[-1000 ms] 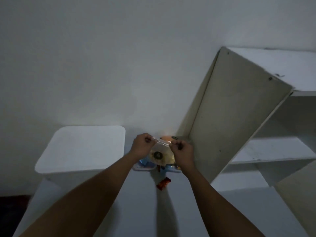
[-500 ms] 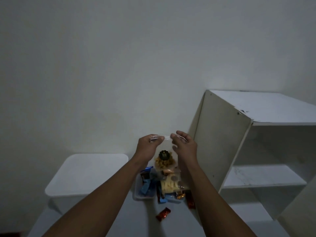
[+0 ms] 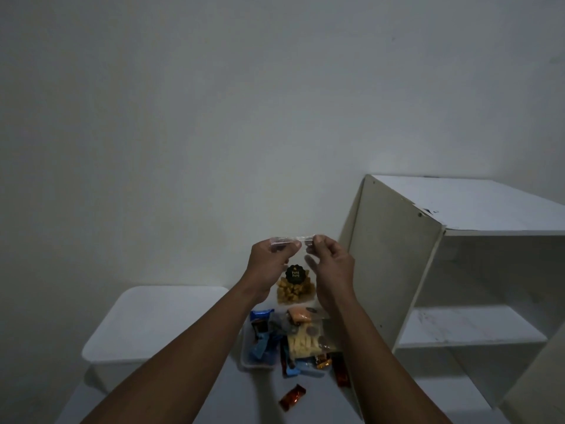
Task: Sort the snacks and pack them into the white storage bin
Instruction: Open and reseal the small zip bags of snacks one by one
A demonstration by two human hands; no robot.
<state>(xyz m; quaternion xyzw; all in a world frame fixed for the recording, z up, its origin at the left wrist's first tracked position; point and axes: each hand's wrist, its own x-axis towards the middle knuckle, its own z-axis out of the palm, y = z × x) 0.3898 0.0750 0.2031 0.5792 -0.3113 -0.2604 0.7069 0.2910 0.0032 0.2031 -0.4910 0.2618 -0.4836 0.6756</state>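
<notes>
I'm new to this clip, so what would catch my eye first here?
A clear snack bag with a black round label, pinched at its top edge by the left hand and right hand, mid-frame. Below lies a heap of wrapped snacks; a white storage bin stands left.

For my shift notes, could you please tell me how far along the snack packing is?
Done: blue-wrapped snacks lie in the small white tray. In hand: the left hand and right hand pinch the top edge of a clear snack bag held above it. Left: an orange-wrapped snack and a few others lie loose on the table; the lidded white bin is shut.
</notes>
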